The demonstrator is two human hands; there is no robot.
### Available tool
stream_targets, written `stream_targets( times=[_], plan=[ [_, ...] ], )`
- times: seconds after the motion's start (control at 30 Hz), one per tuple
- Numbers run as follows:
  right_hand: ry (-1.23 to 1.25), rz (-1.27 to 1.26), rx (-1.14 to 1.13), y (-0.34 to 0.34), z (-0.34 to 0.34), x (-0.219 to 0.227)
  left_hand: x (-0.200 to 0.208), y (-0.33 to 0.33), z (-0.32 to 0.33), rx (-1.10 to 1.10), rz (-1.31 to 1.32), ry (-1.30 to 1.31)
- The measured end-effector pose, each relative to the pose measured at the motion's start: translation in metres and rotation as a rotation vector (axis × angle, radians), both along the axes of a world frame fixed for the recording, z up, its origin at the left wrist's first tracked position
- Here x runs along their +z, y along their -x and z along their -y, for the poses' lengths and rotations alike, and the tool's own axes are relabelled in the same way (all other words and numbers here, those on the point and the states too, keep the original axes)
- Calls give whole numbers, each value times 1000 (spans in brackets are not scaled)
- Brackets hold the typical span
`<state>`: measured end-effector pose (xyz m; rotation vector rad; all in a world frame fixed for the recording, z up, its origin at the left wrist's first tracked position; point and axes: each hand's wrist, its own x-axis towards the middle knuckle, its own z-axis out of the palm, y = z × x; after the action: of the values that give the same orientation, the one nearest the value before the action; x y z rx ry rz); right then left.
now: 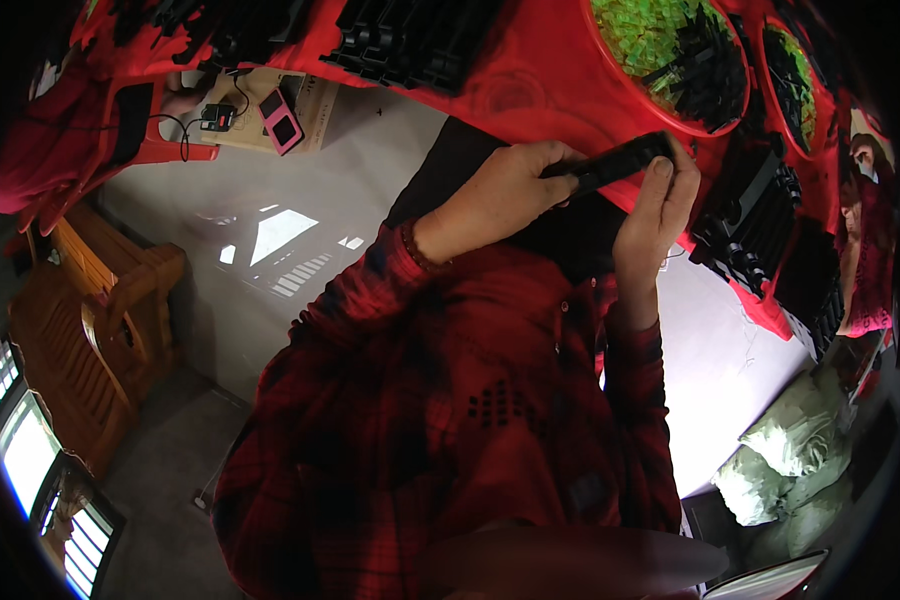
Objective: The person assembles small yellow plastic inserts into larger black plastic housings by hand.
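Both my hands hold one long, flat black plastic part (620,162) in front of my chest. My left hand (505,195) grips its left end with the fingers curled over it. My right hand (660,205) pinches the right end, thumb and fingertips on its edge. The part is tilted, its right end higher. My red and black checked sleeves (390,300) fill the middle of the view. Just beyond the part lies a table under a red cloth (530,80).
On the red cloth stand a red bowl of green and black small parts (670,55), a second such bowl (792,85) and stacks of black parts (410,40) (755,225). A wooden chair (90,310) stands left. A pink device (281,120) lies on cardboard. Pale sacks (800,440) sit lower right.
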<state>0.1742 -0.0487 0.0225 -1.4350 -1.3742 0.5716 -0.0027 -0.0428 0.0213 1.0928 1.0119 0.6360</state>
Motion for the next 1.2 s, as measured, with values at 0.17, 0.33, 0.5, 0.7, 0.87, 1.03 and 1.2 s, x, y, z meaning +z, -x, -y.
stream_targets(
  times=[0.17, 0.33, 0.5, 0.7, 0.87, 1.03, 1.2],
  plan=[
    [21, -116, 20, -4, -3, -8, 0, 6, -5, -71, -15, 30],
    [76, -123, 3, -8, -5, -10, 0, 16, -16, -102, 397, 275],
    [60, -112, -37, -11, -12, -16, 6, 17, -26, -79, 450, 435],
    [126, -111, -69, -9, -14, -16, 17, 19, -27, -166, 271, 330],
    [172, 45, -12, -9, -18, -20, 15, 17, -12, -209, -431, -356],
    [288, 213, 84, -26, -23, -12, 17, 25, -12, -130, -609, -547],
    [177, 112, 10, -35, -53, 2, 2, 17, -18, 79, -764, -787]
  ],
)
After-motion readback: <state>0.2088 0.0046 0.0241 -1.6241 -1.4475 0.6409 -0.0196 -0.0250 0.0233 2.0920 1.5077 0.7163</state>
